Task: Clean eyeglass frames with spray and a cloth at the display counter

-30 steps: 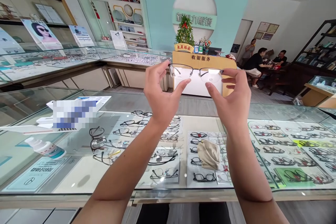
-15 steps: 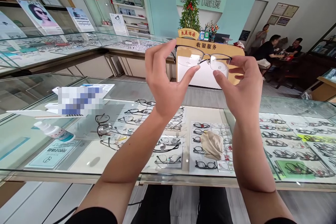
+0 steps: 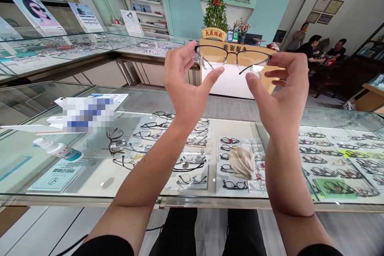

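Aloft, eyeglasses [image 3: 232, 52] held, left fingers [image 3: 187, 50], right fingers [image 3: 283, 59]

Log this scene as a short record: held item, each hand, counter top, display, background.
Held item: dark-rimmed glasses, raised above the glass counter
Left hand: grips the glasses' left end
Right hand: grips their right end
Counter top: beige cloth, white bottle
Display: rows of eyeglass frames under the glass
Background: leafy plant; people farther right
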{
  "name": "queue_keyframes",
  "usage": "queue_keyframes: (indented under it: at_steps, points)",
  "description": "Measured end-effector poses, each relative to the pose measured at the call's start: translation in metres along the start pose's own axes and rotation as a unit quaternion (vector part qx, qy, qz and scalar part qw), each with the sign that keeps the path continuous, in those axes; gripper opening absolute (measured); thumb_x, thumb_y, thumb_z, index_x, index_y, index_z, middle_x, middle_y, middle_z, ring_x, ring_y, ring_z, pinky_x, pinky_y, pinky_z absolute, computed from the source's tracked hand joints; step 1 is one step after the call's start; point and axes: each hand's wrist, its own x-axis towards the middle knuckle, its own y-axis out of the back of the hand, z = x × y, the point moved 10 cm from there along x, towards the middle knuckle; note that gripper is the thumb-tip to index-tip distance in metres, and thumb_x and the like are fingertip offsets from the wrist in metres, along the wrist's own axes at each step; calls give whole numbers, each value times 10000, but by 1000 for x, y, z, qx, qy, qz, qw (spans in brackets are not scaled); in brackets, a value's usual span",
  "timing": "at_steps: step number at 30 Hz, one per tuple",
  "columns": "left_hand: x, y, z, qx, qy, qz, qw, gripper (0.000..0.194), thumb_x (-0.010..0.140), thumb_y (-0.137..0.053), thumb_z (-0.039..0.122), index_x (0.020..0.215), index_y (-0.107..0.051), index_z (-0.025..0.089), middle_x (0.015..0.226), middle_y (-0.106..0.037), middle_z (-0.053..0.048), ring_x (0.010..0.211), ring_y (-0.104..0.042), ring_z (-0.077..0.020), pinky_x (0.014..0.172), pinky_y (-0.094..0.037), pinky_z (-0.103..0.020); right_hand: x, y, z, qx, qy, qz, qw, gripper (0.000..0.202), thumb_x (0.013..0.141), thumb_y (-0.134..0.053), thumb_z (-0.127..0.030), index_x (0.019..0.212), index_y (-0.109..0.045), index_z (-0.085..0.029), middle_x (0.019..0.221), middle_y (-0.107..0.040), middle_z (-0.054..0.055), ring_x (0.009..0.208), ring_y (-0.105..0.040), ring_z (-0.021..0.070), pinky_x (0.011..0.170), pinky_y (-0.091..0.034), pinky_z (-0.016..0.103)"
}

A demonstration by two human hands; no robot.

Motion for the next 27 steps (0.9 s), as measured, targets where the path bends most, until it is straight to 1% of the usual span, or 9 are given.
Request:
queue_keyframes:
  at_steps: [3, 8, 10, 13, 15, 18, 21, 23, 27]
  points:
    - [-1, 1, 1, -2, 0, 3, 1000, 743, 826, -859, 783, 1425, -627, 409, 1437, -631, -78, 1430, -650, -344, 1243, -549, -623, 0, -1, 0, 3, -6, -2, 1000, 422, 1029, -722, -507, 1404, -581, -372, 1380, -699, 114, 1137, -705, 309, 943, -608, 553]
    - [-2, 2, 4, -17, -2, 4, 1000, 711, 843, -849, 775, 1411, -632, 406, 1428, -637, -80, 1402, -668, -338, 1223, -569, -620, -1, -2, 2, 38, -21, -7, 999, 366, 1060, -669, -519, 1383, -586, -367, 1369, -682, 107, 1175, -696, 308, 960, -598, 549]
    - [-2, 3, 5, -23, -7, 6, 1000, 707, 842, -857, 765, 1409, -637, 404, 1421, -641, -84, 1402, -666, -342, 1222, -570, -619, -1, -1, 1, 41, -21, -3, 999, 341, 1071, -653, -514, 1372, -600, -362, 1356, -686, 107, 1174, -699, 304, 957, -598, 541]
    - [-1, 2, 4, -10, 2, 1, 1000, 717, 844, -856, 760, 1428, -632, 409, 1432, -641, -87, 1431, -645, -351, 1224, -568, -622, -1, 0, 0, 37, -17, 7, 999, 315, 1077, -648, -520, 1346, -627, -358, 1340, -705, 103, 1151, -716, 294, 951, -605, 525]
    - [-1, 1, 3, 0, 10, -2, 1000, 724, 844, -852, 766, 1437, -627, 416, 1438, -638, -88, 1442, -634, -356, 1222, -569, -628, 1, 0, 3, 42, -20, 13, 999, 286, 1084, -642, -510, 1315, -647, -341, 1324, -721, 96, 1148, -728, 290, 946, -609, 511]
    - [0, 2, 3, -5, 12, -1, 1000, 738, 827, -861, 774, 1434, -627, 425, 1433, -635, -88, 1447, -626, -361, 1225, -564, -638, 4, 0, 14, 68, -36, 24, 997, 230, 1108, -606, -480, 1228, -682, -299, 1237, -762, 87, 1110, -745, 272, 923, -610, 471]
    - [0, 1, 4, -17, 11, -5, 1000, 760, 818, -881, 760, 1446, -622, 420, 1451, -624, -86, 1488, -598, -365, 1250, -546, -638, 6, -1, 23, 89, -53, 31, 994, 269, 1144, -539, -495, 1146, -711, -288, 1174, -779, 83, 1082, -754, 254, 906, -610, 436]
    - [-1, 0, 6, -20, 5, -7, 1000, 766, 816, -895, 745, 1449, -620, 412, 1463, -622, -83, 1511, -585, -363, 1267, -535, -634, 6, -1, 23, 112, -58, 32, 992, 304, 1149, -529, -515, 1121, -726, -285, 1154, -780, 80, 1076, -762, 249, 905, -612, 429]
    - [-2, 1, 16, -15, -28, -5, 999, 746, 841, -871, 756, 1438, -621, 385, 1442, -647, -80, 1496, -613, -349, 1276, -531, -643, 5, -5, 18, 152, -66, 8, 986, 397, 1154, -487, -573, 1179, -755, -281, 1160, -789, 78, 1027, -770, 232, 891, -619, 423]
